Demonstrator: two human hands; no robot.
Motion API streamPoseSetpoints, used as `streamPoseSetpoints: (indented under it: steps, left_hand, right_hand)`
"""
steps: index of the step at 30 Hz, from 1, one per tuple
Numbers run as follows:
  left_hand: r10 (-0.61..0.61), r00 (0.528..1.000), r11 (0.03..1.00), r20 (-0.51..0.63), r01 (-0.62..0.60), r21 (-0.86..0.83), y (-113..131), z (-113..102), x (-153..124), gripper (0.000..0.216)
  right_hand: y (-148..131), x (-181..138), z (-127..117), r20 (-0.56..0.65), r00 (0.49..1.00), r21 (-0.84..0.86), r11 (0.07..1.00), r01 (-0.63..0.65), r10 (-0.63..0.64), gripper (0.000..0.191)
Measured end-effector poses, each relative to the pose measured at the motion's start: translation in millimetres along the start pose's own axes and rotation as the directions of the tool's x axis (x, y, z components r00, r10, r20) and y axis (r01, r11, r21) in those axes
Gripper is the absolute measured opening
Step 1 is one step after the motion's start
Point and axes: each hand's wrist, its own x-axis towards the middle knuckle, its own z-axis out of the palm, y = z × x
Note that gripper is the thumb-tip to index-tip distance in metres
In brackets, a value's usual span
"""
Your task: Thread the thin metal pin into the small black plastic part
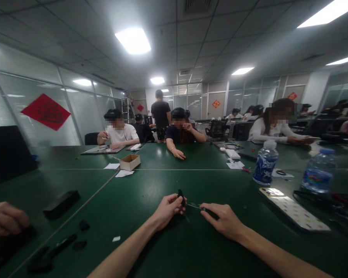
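Observation:
My left hand (168, 209) is closed in a pinch on a small black part (181, 195), held just above the dark green table (150, 239). My right hand (223, 219) is closed on a thin metal tool (195, 206) whose tip points left toward the black part. The two hands are close together, near the middle of the table in front of me. The tool's handle is hidden inside my right fingers.
A phone in a patterned case (292, 208) and two water bottles (265, 161) (319, 173) lie to the right. Black parts (60, 203) and another person's hand (5, 218) are at left. A small cardboard box (130, 161) sits farther back. Several people sit across the table.

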Motion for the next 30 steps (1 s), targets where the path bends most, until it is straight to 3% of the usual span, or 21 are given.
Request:
streamPoseSetpoints:
  steps: [17, 30]
  left_hand:
    - [0.005, 0.999, 1.000, 0.042, -0.005, 0.000, 0.7, -1.3, -1.7, 0.042]
    - [0.086, 0.993, 0.970, 0.079, -0.101, 0.221, 3.3, 0.0, -2.5, 0.035]
  right_hand:
    - [-5.5, 2.2, -4.6, 0.055, 0.998, 0.011, 1.000, -0.009, 0.009, 0.033]
    - [-4.7, 0.8, -3.8, 0.088, 0.996, -0.079, 0.997, 0.022, -0.015, 0.033]
